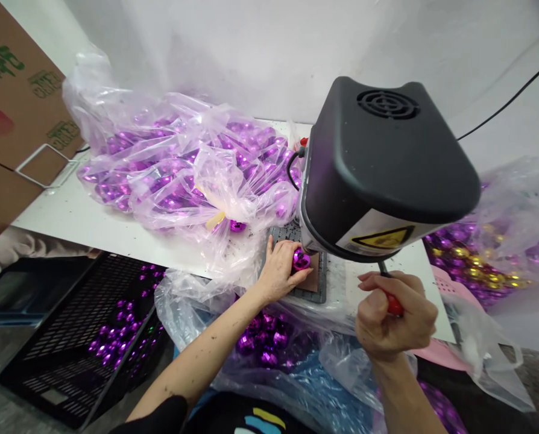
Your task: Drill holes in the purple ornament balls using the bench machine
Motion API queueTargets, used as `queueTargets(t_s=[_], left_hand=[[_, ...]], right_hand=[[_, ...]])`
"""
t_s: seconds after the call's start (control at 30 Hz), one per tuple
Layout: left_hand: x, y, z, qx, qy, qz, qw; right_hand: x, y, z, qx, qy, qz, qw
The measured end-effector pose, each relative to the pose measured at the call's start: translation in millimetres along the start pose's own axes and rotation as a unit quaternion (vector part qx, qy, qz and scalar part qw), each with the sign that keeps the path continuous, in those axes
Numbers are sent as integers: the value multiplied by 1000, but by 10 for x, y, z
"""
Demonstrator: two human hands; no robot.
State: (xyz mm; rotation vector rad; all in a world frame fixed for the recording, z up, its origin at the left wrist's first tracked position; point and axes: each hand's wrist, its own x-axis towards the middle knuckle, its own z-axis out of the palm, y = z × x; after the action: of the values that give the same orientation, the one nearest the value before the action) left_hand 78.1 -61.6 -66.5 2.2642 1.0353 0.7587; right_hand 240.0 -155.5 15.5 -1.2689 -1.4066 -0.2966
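With my left hand [281, 269] I hold a shiny purple faceted ball [301, 259] between thumb and fingers, over the grey base plate [320, 289] of a bench machine. The black machine head [387, 157], with a vent on top and a yellow warning label, stands over it and hides part of the ball's far side. My right hand [394, 316] is closed around the red grip [394, 304] of the machine's lever. Below the table edge, more purple balls [267, 337] lie in an open plastic bag close to my left forearm.
A large clear bag of purple balls [174, 163] covers the table's left side. Beside it stands a cardboard box [16, 108]. At lower left is a black crate [56, 355] with small purple balls. Purple and gold balls [472, 259] lie in bags at right, near a pink basket [459, 289].
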Motion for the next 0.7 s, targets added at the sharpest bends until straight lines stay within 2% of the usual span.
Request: queueTargets(t_s=[0.2, 0.4, 0.5, 0.57, 0.63, 0.67, 0.7], left_hand=[[-4, 14, -11, -12, -1, -5, 1000], [-3, 11, 5, -10, 2, -5, 1000], [-9, 10, -2, -9, 3, -5, 1000], [-12, 9, -6, -8, 4, -3, 1000], [-8, 8, -2, -6, 4, -1, 1000], [-3, 8, 4, -4, 3, -2, 1000], [4, 9, 12, -2, 3, -3, 1000]], right_hand=[[-70, 48, 29, 46, -6, 6, 999], [-224, 183, 167, 22, -19, -5, 1000], [-234, 212, 141, 14, -27, -18, 999], [-115, 163, 50, 15, -46, -17, 999], [132, 80, -48, 4, -47, -12, 999], [296, 39, -80, -7, -35, -10, 999], [477, 4, -94, -31, 23, -10, 999]])
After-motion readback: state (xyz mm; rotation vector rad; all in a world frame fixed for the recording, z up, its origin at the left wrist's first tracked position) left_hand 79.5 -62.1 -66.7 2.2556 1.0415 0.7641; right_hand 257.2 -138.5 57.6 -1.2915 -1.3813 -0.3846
